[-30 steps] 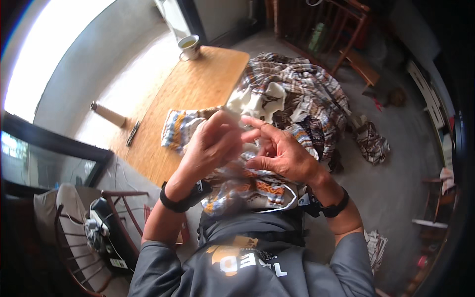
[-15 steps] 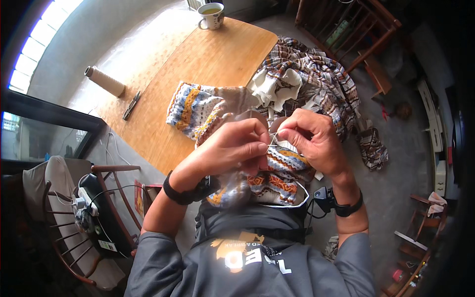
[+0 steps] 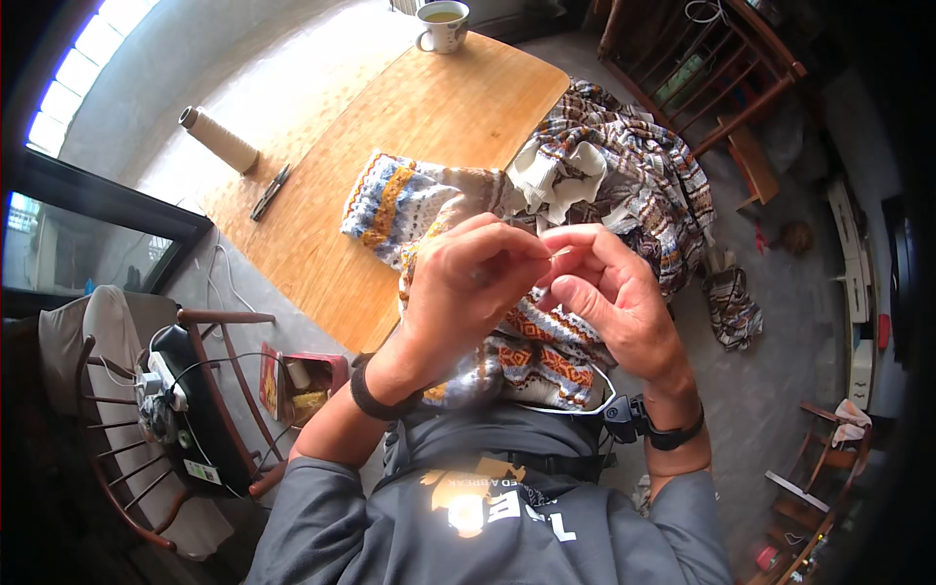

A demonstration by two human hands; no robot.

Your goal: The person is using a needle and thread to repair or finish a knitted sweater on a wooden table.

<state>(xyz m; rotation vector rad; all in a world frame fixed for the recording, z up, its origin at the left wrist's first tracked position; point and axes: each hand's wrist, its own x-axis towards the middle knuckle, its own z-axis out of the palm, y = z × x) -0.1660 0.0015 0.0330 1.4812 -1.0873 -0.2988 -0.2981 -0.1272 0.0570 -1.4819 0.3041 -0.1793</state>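
Observation:
My left hand [image 3: 468,288] has its fingertips pinched on something thin and pale, too small to make out for sure. My right hand [image 3: 614,302] has its curled fingers against those fingertips, its thumb a little lower; what it grips is unclear. Beneath both lies patterned knit fabric [image 3: 551,361] in white, orange, blue and brown, over my lap, with a part [image 3: 395,200] on the wooden table [image 3: 341,268]. A white cord loops along its lower edge. A large heap of brown, striped and cream knitwear [image 3: 663,175] hangs beside the table's right side.
On the table stand a mug of yellow-green liquid [image 3: 444,34] and a beige thread cone [image 3: 219,141], near small snips [image 3: 269,192]. At lower left are a chair [image 3: 127,419] with cables and a black case, and a red box [image 3: 302,380]. Another wooden chair [image 3: 702,58] stands at upper right.
Both hands went from blurred motion to a close pinch around a white thread half a second ago; since then the right thumb has drawn back slightly. The view has also shifted.

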